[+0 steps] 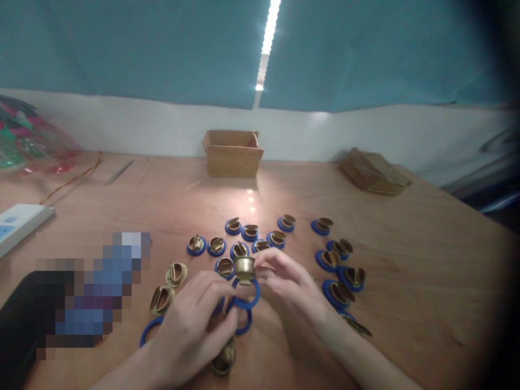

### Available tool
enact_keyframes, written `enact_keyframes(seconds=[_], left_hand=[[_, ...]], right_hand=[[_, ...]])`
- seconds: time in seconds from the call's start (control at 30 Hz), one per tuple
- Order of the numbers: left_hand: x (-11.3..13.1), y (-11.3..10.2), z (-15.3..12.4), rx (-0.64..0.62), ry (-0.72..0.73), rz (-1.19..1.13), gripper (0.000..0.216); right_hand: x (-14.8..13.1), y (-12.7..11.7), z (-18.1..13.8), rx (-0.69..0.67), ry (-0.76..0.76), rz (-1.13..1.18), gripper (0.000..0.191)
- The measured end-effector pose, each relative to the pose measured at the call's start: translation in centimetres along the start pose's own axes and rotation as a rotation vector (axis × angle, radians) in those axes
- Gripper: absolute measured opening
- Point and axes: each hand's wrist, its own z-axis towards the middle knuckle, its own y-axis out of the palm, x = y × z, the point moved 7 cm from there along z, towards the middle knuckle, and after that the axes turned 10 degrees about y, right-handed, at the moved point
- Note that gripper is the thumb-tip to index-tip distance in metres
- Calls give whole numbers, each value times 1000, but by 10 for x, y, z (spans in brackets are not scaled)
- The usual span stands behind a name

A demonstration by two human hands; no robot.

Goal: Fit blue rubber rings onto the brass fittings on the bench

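Observation:
My right hand (298, 292) is closed, its fingertips pinching a round brass fitting (245, 267) over the middle of the table. A blue ring (257, 297) hangs just under the fitting, touching or close to its lower edge, and the fingers of my left hand (190, 317) are closed on its left side. Below it a second blue ring (248, 324) shows, partly behind my left thumb; whether that hand holds it too I cannot tell. Under my left hand lies another brass piece (225, 357). Beyond my hands stand several brass fittings with blue rings around their bases (249, 233).
More ringed fittings (339, 292) lie to the right. At left are bare brass fittings (161, 299) and a loose blue ring (149, 329). Farther back are an open cardboard box (233, 162), a flattened carton (376, 172), a white power strip (22, 222) and a plastic bag (32, 141).

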Motion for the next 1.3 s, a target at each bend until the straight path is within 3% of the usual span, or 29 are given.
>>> enact_keyframes(seconds=[0.27,0.43,0.6,0.77,0.9,1.03,1.3], left_hand=[[-15,-2,-4,18,-222,5,22],[-26,2,-10,-29,-365,-65,27],[-28,7,-13,-15,-376,-196,26],[-23,-1,-8,68,-286,-173,33],[-12,-6,-5,68,-102,-99,39],[-6,-2,-9,0,-4,-31,45],[2,7,-14,-91,129,36,46]], right_hand=[[-2,3,-5,71,-61,-151,15],[-13,21,-17,78,-270,-531,29],[-19,43,-27,8,-532,-849,53],[-25,38,-34,131,-658,-895,45],[-24,22,-28,290,-519,-845,26],[-13,17,-20,269,-328,-853,13],[-6,15,-16,263,-267,-845,11]])
